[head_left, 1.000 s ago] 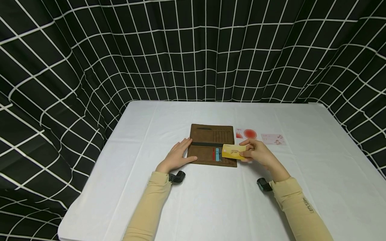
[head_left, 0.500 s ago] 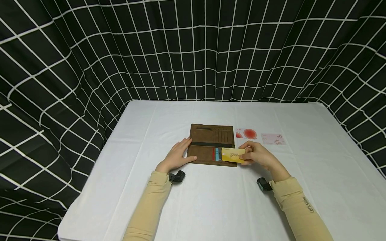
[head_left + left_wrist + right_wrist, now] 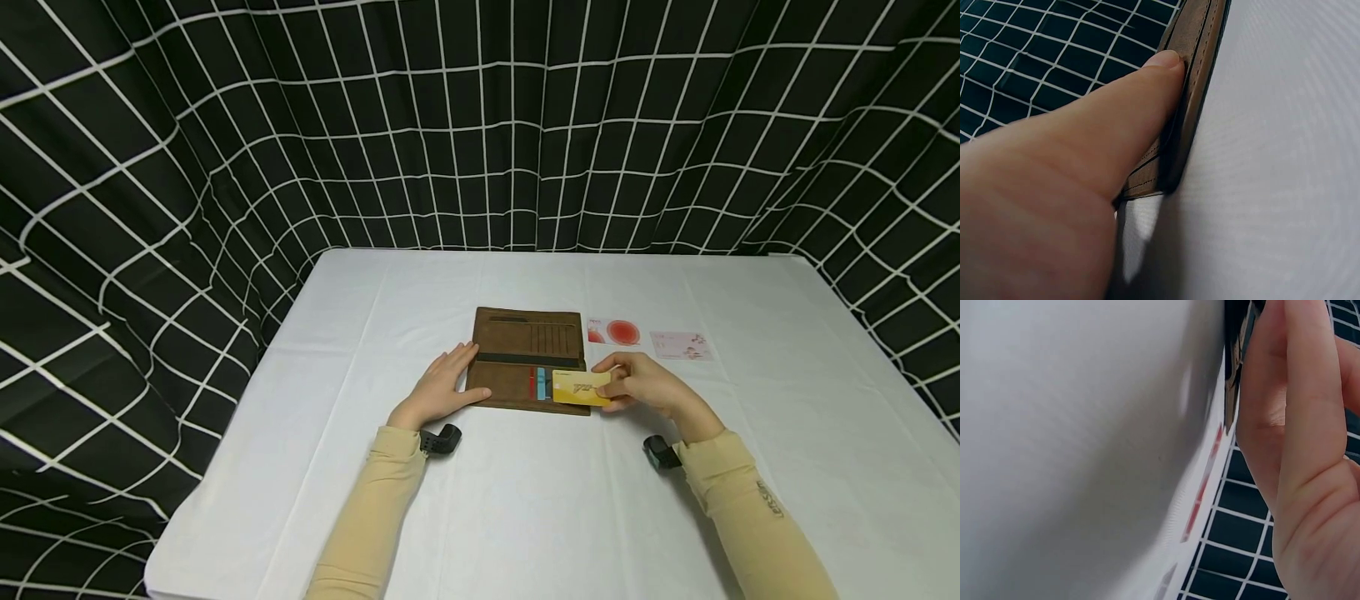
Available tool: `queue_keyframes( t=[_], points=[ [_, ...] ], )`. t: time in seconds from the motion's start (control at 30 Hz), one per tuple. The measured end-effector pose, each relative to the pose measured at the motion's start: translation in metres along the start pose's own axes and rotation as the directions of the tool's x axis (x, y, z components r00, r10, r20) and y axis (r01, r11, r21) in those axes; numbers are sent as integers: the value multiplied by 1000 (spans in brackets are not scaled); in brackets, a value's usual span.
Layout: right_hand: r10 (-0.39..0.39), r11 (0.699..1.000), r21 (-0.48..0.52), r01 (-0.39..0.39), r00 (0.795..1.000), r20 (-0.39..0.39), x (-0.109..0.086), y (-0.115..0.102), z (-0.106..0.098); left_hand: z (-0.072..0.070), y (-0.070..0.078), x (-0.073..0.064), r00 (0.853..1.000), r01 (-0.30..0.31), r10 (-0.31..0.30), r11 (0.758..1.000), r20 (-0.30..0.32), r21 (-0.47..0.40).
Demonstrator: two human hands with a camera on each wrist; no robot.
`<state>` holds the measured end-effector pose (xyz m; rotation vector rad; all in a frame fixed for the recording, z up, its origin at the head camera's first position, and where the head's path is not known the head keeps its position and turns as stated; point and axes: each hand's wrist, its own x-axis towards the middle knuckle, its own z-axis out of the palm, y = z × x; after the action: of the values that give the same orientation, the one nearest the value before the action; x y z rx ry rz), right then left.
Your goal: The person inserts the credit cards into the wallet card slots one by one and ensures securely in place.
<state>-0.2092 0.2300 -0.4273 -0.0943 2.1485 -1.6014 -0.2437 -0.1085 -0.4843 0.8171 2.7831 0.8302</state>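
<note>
A brown wallet (image 3: 502,382) lies spread out on the white table, with a dark strip across its fold. My left hand (image 3: 437,390) rests on the wallet's left edge, its fingers straight; in the left wrist view the thumb (image 3: 1141,87) presses on the stitched leather border. Between thumb and fingers, my right hand (image 3: 645,385) pinches a yellow card (image 3: 579,388) by its right end. The card lies over the right part of the wallet's near half. Just left of it, a red card (image 3: 532,384) and a light blue card (image 3: 542,384) show in the slots.
Right of the wallet, a card with a red circle (image 3: 622,332) and a pale pink card (image 3: 680,346) lie flat on the white tablecloth (image 3: 540,500). A black curtain with white grid lines (image 3: 487,125) surrounds the table's back and sides.
My right hand has brought the yellow card slightly nearer, lower over the wallet's near half; over the last half second it hardly moves. My left hand has stayed in place.
</note>
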Motion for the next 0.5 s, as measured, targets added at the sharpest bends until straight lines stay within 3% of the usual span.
queue_keyframes(
  t=[0.5],
  points=[
    [-2, 996, -84, 3, 1000, 11, 9, -8, -2, 1, -1, 1, 1000, -2, 2, 1000, -5, 14]
  ],
)
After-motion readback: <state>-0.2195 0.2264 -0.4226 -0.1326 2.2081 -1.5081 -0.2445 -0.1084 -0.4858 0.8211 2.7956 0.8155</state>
